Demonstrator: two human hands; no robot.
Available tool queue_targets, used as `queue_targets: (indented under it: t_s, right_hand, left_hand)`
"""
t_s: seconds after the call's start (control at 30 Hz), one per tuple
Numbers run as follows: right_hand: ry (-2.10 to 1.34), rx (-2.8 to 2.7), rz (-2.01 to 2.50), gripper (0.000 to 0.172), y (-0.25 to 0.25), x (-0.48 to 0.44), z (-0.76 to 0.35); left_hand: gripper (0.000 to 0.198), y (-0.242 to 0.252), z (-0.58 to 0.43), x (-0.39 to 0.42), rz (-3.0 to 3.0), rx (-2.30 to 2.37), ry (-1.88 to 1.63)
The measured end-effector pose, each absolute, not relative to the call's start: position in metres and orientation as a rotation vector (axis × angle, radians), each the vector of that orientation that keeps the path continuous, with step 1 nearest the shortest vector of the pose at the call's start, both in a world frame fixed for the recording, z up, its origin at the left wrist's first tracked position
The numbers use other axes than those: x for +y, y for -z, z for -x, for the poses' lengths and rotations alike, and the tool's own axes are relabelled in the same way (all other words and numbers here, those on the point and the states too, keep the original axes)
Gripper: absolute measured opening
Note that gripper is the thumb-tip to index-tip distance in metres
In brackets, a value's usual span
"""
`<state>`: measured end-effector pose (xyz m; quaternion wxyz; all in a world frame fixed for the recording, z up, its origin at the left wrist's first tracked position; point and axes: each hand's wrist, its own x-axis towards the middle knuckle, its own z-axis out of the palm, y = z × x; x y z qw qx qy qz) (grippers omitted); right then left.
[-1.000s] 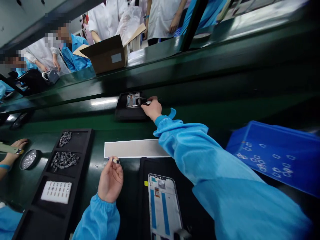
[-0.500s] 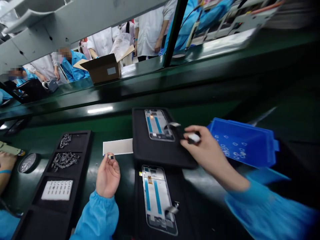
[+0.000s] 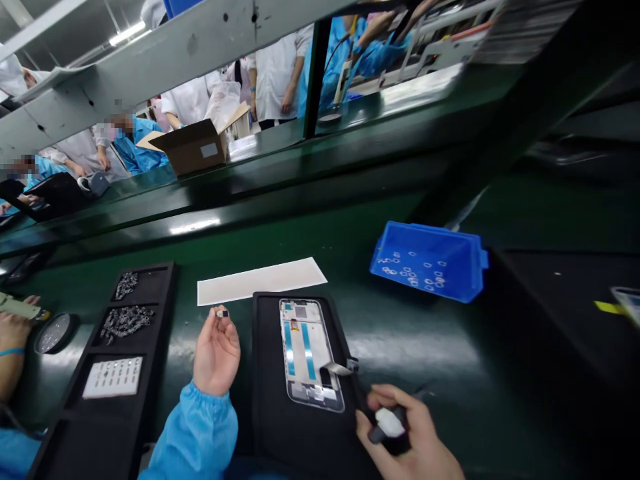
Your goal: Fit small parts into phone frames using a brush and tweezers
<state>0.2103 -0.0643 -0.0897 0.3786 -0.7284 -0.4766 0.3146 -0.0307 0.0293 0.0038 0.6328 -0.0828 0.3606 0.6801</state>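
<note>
My left hand (image 3: 217,350), palm up, pinches a small black-and-pale component (image 3: 223,313) between its fingertips. It is too small to name surely. To its right, a black tray (image 3: 270,427) carries an opened phone frame (image 3: 310,347) with blue strips and a grey flex cable (image 3: 337,369) sticking out over its right side. At the tray's right edge, my right hand (image 3: 415,440) curls around a black object with a white piece (image 3: 390,423). Its fingertips are beside the tray edge; whether they touch it I cannot tell.
A long white strip (image 3: 260,279) lies behind the tray. Beyond stands a blue bin (image 3: 425,233) with small clear rings. On the left are a black compartment tray (image 3: 160,313) of small parts and a co-worker's hand (image 3: 13,340). Another phone (image 3: 627,303) lies far right.
The black tray with its phone has come nearer to me, together with my right hand, uncovering the white strip. The lower phone no longer shows there. My left hand has barely moved.
</note>
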Motion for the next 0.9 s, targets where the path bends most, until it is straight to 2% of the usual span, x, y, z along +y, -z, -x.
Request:
queue_targets:
  t_s: [0.27,0.47,0.57,0.67,0.77,0.9]
  right_hand:
    - [-0.866,-1.226,1.616,0.042,0.106,-0.066,-0.199]
    - [-0.786,-1.211,1.539,0.033,0.094,-0.056,-0.200]
    - [-0.785,-1.227,1.519,0.028,0.088,-0.049,-0.202]
    - [-0.851,-1.258,1.533,0.033,0.087,-0.044,-0.202]
    - [-0.958,-1.299,1.566,0.042,0.088,-0.042,-0.201]
    - [-1.060,-1.314,1.555,0.039,0.089,-0.043,-0.203]
  left_hand:
    - [0.034,-0.001,0.018,0.024,0.135,0.977,-1.630]
    - [0.003,0.007,0.015,0.026,-0.108,1.079,-1.708]
    - [0.022,0.012,0.014,0.029,-0.254,1.107,-1.740]
    - [0.038,0.017,0.012,0.031,-0.421,1.155,-1.764]
    - [0.040,0.022,0.007,0.032,-0.582,1.227,-1.779]
    - [0.033,0.029,-0.004,0.030,-0.837,1.326,-1.891]
